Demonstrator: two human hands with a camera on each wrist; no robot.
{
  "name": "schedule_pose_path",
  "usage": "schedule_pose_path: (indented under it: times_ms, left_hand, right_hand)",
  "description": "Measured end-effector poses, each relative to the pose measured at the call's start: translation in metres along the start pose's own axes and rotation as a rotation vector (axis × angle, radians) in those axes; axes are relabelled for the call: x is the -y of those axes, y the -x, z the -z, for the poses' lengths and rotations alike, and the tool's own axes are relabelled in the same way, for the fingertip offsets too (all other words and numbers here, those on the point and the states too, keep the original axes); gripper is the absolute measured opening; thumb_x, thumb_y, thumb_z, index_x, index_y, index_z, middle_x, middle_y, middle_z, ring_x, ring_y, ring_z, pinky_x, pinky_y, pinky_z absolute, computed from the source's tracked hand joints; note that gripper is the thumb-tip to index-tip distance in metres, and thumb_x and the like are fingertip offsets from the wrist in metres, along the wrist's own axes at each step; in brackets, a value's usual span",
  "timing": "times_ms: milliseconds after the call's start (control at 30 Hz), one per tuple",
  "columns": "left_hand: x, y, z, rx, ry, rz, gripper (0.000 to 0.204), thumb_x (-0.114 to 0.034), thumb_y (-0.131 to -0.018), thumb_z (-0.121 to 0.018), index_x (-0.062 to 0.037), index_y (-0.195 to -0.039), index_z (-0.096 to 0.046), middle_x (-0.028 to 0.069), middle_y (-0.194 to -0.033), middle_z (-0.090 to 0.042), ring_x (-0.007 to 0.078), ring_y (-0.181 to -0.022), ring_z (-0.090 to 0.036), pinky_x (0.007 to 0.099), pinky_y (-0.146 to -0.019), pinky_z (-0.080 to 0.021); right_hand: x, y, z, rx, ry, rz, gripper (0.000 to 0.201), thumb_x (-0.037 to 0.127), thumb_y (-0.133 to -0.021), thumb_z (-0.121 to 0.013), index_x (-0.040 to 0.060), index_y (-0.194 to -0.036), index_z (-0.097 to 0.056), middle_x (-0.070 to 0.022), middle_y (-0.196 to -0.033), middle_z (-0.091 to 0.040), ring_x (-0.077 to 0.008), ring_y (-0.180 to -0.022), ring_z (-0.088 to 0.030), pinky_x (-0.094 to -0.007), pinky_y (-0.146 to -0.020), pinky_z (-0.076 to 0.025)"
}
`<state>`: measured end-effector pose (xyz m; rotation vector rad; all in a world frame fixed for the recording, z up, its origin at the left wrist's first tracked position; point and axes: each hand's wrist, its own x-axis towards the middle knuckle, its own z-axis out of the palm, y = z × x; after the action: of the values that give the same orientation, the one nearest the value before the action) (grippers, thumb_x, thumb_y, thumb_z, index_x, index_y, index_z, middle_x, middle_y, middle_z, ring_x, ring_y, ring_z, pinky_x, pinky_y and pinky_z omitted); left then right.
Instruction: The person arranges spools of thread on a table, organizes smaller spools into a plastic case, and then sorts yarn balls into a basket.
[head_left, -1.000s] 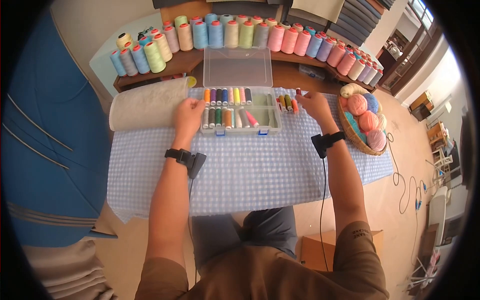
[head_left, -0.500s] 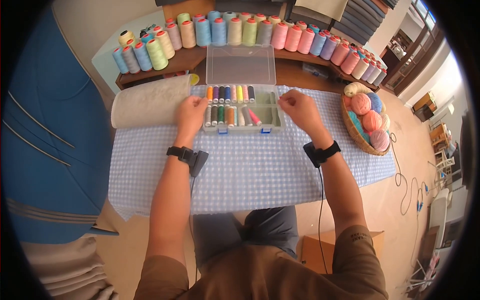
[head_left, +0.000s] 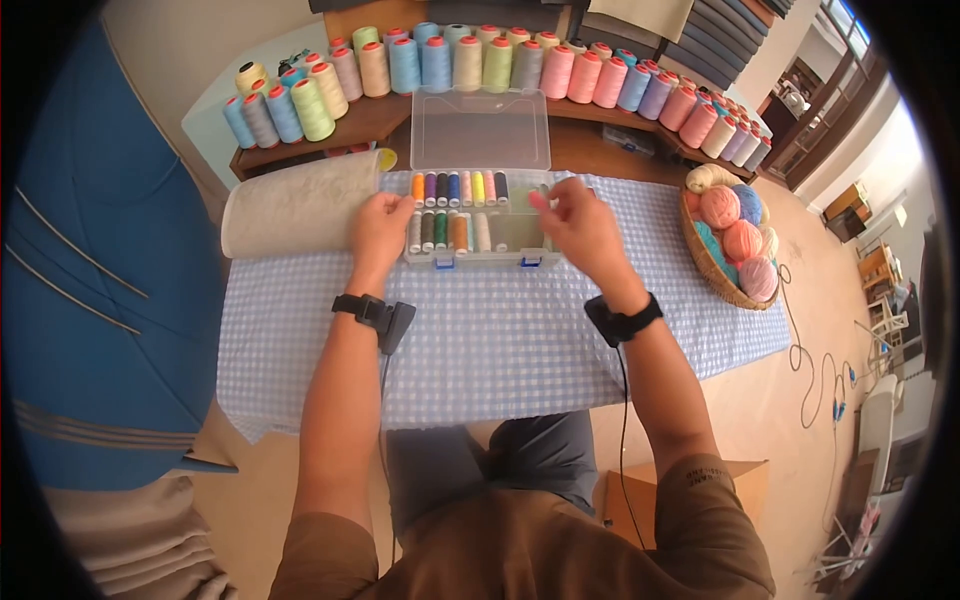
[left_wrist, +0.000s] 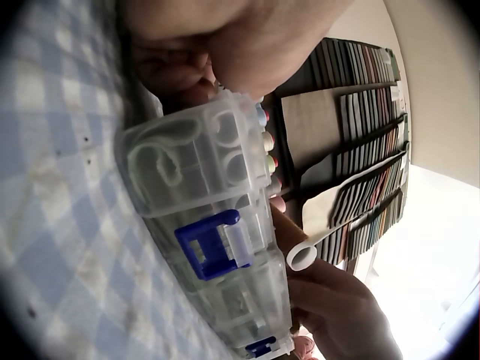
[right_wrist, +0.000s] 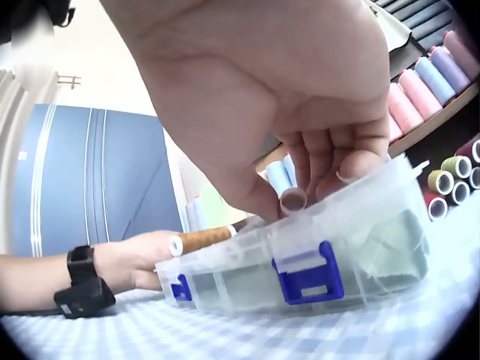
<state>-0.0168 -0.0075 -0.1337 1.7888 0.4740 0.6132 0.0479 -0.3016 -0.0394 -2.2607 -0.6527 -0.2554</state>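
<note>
Right hand (head_left: 588,235) first: its fingers are bent in, and it pinches a small spool (right_wrist: 292,201) of thread that looks pink, though the hand hides most of it. That spool is up over the right part of the clear box (head_left: 485,261). The left hand (head_left: 380,232) has curled fingers and holds the box's left end, beside the other spools (head_left: 441,231).

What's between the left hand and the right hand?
Head view: the open plastic case with two rows of thread spools; the right hand overlaps its right end.
</note>
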Motion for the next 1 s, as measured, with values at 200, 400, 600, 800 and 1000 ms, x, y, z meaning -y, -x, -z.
schedule_pose_path:
  times_ms: [200, 400, 600, 800, 1000]
  left_hand:
    - [-0.008, 0.001, 0.0, -0.014, -0.079, 0.001, 0.032, -0.029, -0.096, -0.07, 0.0028, -0.098, -0.071, 0.0105, -0.087, -0.075, 0.0191, -0.077, -0.069, 0.0345, -0.074, -0.053]
    - [-0.01, 0.003, 0.001, -0.007, -0.049, 0.021, 0.031, -0.028, -0.096, -0.07, 0.003, -0.097, -0.07, 0.0095, -0.084, -0.074, 0.0172, -0.075, -0.068, 0.0334, -0.072, -0.053]
    - [-0.01, 0.002, 0.0, -0.003, -0.002, 0.067, 0.032, -0.029, -0.095, -0.071, 0.0032, -0.097, -0.071, 0.0102, -0.084, -0.074, 0.0186, -0.074, -0.068, 0.0341, -0.072, -0.054]
    - [-0.004, 0.001, 0.0, -0.019, -0.057, 0.017, 0.033, -0.029, -0.095, -0.07, 0.0033, -0.098, -0.071, 0.0118, -0.085, -0.075, 0.0212, -0.075, -0.07, 0.0354, -0.073, -0.054]
    - [-0.008, 0.002, 0.001, -0.017, -0.055, 0.007, 0.033, -0.029, -0.095, -0.071, 0.0033, -0.098, -0.071, 0.0117, -0.085, -0.075, 0.0206, -0.076, -0.07, 0.0351, -0.073, -0.054]
  right_hand:
    - [-0.069, 0.006, 0.028, -0.107, 0.046, -0.167, 0.043, 0.042, -0.093, -0.076, -0.0002, -0.089, -0.065, -0.015, -0.076, -0.071, -0.0281, -0.069, -0.069, -0.0401, -0.065, -0.052]
    - [-0.063, 0.021, 0.019, 0.138, 0.102, -0.262, 0.043, 0.042, -0.092, -0.075, -0.0004, -0.089, -0.069, -0.0167, -0.076, -0.072, -0.0303, -0.071, -0.07, -0.0416, -0.067, -0.053]
    - [-0.067, 0.015, 0.014, 0.196, 0.106, -0.229, 0.027, 0.027, -0.089, -0.073, 0.0006, -0.093, -0.073, -0.0183, -0.082, -0.075, -0.0321, -0.074, -0.072, -0.0399, -0.071, -0.056]
    - [-0.026, 0.007, 0.022, 0.044, -0.012, -0.093, 0.025, 0.026, -0.088, -0.073, 0.0017, -0.095, -0.073, -0.0183, -0.085, -0.075, -0.0329, -0.08, -0.074, -0.0412, -0.074, -0.057]
    - [0.01, -0.006, -0.017, 0.252, 0.181, 0.05, 0.028, 0.025, -0.088, -0.072, 0.0018, -0.103, -0.068, -0.0192, -0.087, -0.074, -0.0355, -0.084, -0.074, -0.0444, -0.075, -0.056]
